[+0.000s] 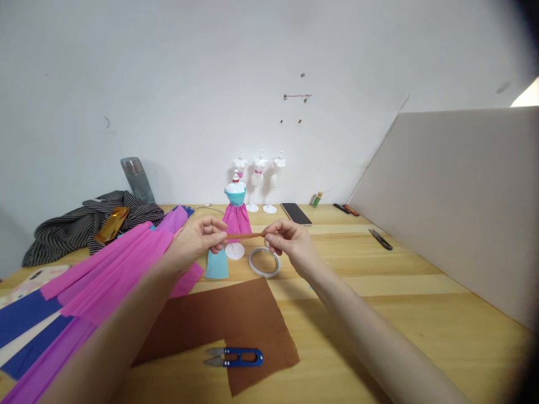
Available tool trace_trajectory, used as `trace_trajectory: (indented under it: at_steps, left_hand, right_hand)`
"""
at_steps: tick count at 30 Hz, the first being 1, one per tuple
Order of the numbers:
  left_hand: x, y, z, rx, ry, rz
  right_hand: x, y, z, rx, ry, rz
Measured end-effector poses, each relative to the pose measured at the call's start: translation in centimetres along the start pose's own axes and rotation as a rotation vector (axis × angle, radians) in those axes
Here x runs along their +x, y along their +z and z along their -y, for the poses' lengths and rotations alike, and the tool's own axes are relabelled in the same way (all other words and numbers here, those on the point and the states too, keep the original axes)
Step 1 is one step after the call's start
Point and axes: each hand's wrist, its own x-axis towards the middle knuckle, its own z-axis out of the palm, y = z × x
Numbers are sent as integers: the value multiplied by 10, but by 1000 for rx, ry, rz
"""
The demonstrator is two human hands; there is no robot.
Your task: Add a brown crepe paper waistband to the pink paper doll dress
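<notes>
Between my two hands a narrow brown strip (245,236) is stretched level above the table. My left hand (205,234) pinches its left end, and my right hand (287,240) pinches the right end. Just behind the strip stands a small mannequin (234,193) in a blue top and pink skirt, on a round white base. Below my right hand lies a white roll of tape (265,273). A light blue piece (217,265) rests beside the base. Nearer me, a brown sheet (202,314) with a cut-out corner lies flat, partly under blue thread snips (240,357).
Crumpled pink sheets (113,269) and a striped cloth (63,224) spread over the left side, with a bottle (138,179) behind. Several white mannequins (259,171) stand by the wall. A phone (296,214), a green spool (317,200) and dark snips (380,239) lie to the right.
</notes>
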Motion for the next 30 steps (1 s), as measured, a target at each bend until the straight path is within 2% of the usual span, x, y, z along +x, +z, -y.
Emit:
trace_trajectory:
  at_steps: [4, 19, 26, 30]
  left_hand:
    - [-1, 2, -2, 11, 6, 2]
    - [1, 4, 2, 61, 28, 2]
    - [3, 2, 10, 83, 71, 22]
    - [2, 5, 12, 120, 78, -36]
  right_hand:
    - [1, 0, -1, 45, 3, -33]
    - [3, -4, -8, 70, -17, -22]
    - [4, -5, -7, -34, -63, -15]
    - [4, -7, -6, -116, -109, -29]
